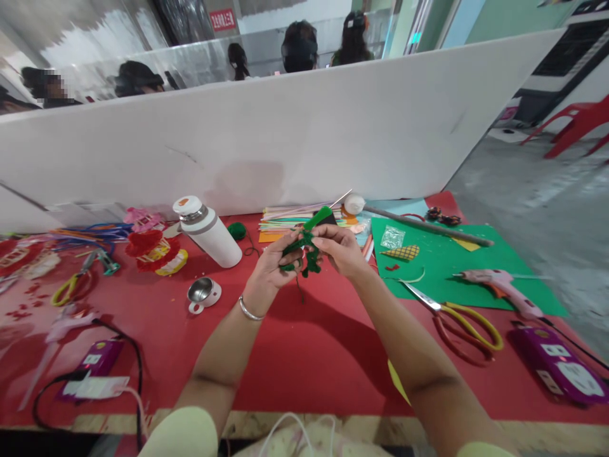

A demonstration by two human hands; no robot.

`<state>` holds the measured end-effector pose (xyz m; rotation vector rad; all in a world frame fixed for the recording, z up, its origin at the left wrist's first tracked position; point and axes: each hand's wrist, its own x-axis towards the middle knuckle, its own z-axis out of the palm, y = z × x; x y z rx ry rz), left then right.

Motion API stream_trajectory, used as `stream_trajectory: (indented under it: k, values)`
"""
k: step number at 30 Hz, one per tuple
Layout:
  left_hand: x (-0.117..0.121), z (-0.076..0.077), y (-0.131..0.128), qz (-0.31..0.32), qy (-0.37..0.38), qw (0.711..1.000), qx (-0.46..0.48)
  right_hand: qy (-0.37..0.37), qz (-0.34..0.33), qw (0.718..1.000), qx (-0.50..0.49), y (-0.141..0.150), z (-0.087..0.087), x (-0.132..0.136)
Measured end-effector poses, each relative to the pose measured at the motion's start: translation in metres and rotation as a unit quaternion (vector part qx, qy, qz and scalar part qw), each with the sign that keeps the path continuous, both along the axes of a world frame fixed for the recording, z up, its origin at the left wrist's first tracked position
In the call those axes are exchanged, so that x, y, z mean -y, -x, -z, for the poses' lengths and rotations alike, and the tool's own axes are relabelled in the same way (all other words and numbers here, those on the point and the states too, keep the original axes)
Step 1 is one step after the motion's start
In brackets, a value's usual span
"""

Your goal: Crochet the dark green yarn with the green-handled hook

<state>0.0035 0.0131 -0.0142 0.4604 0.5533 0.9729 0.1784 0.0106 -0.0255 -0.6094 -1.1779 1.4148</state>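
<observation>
Yellow sleeves (183, 435) nearest. Left hand (272, 265) and right hand (343, 251) grip green yarn piece (312, 261), green-handled tool (318, 219) between; likely adjusting stitches, needs steady tension next.

Red Table (295, 368) Crowded With Craft Gear

A white flask (216, 238) stands near a small handled cup (203, 293). On the right, a pink glue gun (504, 287) lies on a green sheet (442, 254), near large scissors (442, 308) and a purple power strip (556, 362). A second glue gun (71, 322) and power strip (105, 357) lie left. Behind runs a white partition (323, 139), with people's heads (299, 47) beyond it; a red chair (573, 127) stands far right.
</observation>
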Motion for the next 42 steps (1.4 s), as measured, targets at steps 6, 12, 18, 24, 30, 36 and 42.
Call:
stream_trajectory:
  k: [6, 12, 18, 24, 30, 36, 42]
  values:
    - [0.005, -0.009, -0.003, -0.019, -0.006, 1.000, -0.006, -0.001, 0.003, 1.000, -0.008, 0.000, 0.000, 0.001]
    - [0.009, -0.013, -0.004, -0.028, -0.016, 0.999, -0.017, -0.010, 0.010, 1.000, 0.000, 0.000, 0.001, 0.001]
    - [0.011, -0.013, -0.004, -0.040, -0.027, 0.998, -0.041, -0.020, 0.006, 1.000, -0.006, 0.000, 0.003, -0.001]
    - [0.013, -0.015, -0.006, -0.055, -0.037, 0.995, -0.072, -0.027, 0.019, 0.999, 0.018, -0.001, 0.004, -0.001]
    - [0.015, -0.015, -0.007, -0.067, -0.056, 0.993, -0.078, -0.022, 0.040, 0.998, 0.050, -0.001, 0.007, -0.003]
    - [0.015, -0.013, -0.008, -0.095, -0.082, 0.987, -0.104, -0.030, 0.057, 0.995, 0.075, -0.001, 0.004, -0.003]
    - [0.016, -0.013, -0.009, -0.158, -0.140, 0.966, -0.150, -0.037, 0.044, 0.989, 0.136, -0.005, -0.008, 0.003]
